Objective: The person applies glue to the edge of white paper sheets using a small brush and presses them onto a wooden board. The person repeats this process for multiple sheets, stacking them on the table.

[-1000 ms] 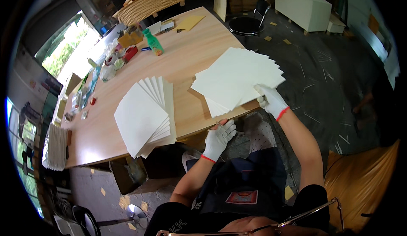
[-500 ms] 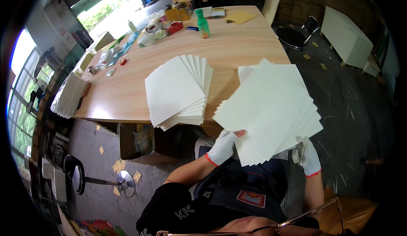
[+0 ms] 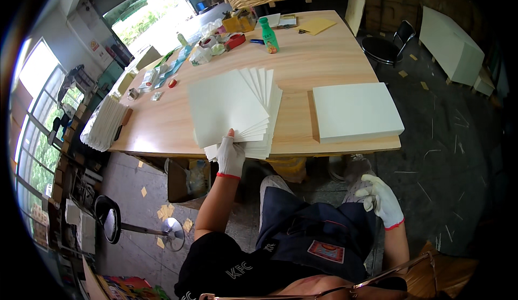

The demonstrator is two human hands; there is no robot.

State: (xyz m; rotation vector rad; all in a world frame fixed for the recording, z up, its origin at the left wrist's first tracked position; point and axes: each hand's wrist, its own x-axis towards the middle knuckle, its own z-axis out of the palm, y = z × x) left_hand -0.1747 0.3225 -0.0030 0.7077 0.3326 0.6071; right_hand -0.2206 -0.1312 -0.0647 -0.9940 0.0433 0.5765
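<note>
My left hand (image 3: 231,157), in a white glove with a red cuff, is closed on the near edge of a fanned stack of white sheets (image 3: 226,103). Its bare thumb lies on the top sheet and the fingers go out of sight underneath. The stack rests at the table's front edge, corners spread toward the right. Over my right thigh hangs my right hand (image 3: 382,198), gloved the same way. Its fingers are loosely bent and a little apart, with nothing seen in them. A squared stack of white sheets (image 3: 356,111) sits farther right on the table.
The wooden table (image 3: 294,95) carries a green bottle (image 3: 268,36), tape rolls and plastic bags toward the back. At its left edge stands a tall pile of folded white material (image 3: 104,124). An open carton (image 3: 186,184) is below. Stools (image 3: 110,222) stand on both sides.
The fanned sheets my left hand held over the right stack are gone from there, leaving that stack uncovered. My left hand has moved left onto the left stack. My right hand is away from the sheets.
</note>
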